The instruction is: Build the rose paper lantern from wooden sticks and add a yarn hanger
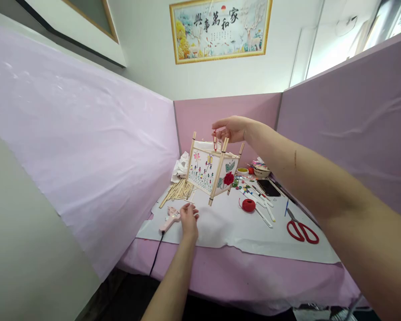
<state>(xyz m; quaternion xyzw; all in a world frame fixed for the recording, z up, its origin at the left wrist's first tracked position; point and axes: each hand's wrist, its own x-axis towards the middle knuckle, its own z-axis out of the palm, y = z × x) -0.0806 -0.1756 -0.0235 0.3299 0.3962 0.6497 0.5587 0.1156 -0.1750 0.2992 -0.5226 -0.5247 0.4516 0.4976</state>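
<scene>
A lantern point(205, 171) with wooden stick posts and white panels hangs above the table. Its panels show butterflies, small flowers and a red rose. My right hand point(233, 128) pinches the red cord loop point(215, 140) at its top. Below and left of the lantern is my left hand point(189, 219), fingers loosely curled and apart, with nothing seen in it. Beside that hand lies a pink glue gun point(169, 221) with a black cable.
Wooden sticks point(178, 191) are piled at left. Red scissors point(301, 231), a red thread ball point(248, 205), several pens point(262, 217) and a black phone point(269, 187) lie on the right. Low pink partitions point(240, 107) enclose the table's back and sides.
</scene>
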